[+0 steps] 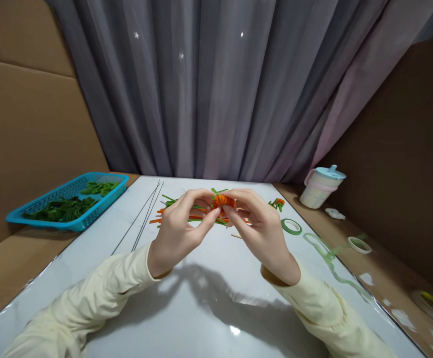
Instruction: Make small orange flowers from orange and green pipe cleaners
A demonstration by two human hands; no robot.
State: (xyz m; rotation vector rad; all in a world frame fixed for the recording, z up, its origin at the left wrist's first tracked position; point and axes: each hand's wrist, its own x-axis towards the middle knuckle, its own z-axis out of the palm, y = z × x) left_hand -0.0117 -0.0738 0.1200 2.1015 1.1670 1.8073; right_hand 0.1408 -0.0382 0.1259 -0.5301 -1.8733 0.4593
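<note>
Between the fingertips of both hands, held up above the white tabletop, is a small ridged orange chenille-stem piece (pixel 224 201) with thin green ends sticking out at its top. My left hand (pixel 186 226) pinches its left side with thumb and fingers. My right hand (pixel 256 223) closes on the right side the same way. Behind the hands lie several orange chenille stems (pixel 157 221) and green chenille stems (pixel 168 203), partly hidden by them. A small orange and green bundle (pixel 277 203) lies to the right of my right hand.
Thin dark wires (pixel 147 217) lie at left, near a blue basket (pixel 80 223) of green pieces. At right are a green tape roll (pixel 284 226), a loose green tape strip (pixel 345 282), a white tape ring (pixel 359 250) and a lidded cup (pixel 316 191). A grey curtain (pixel 186 99) hangs behind.
</note>
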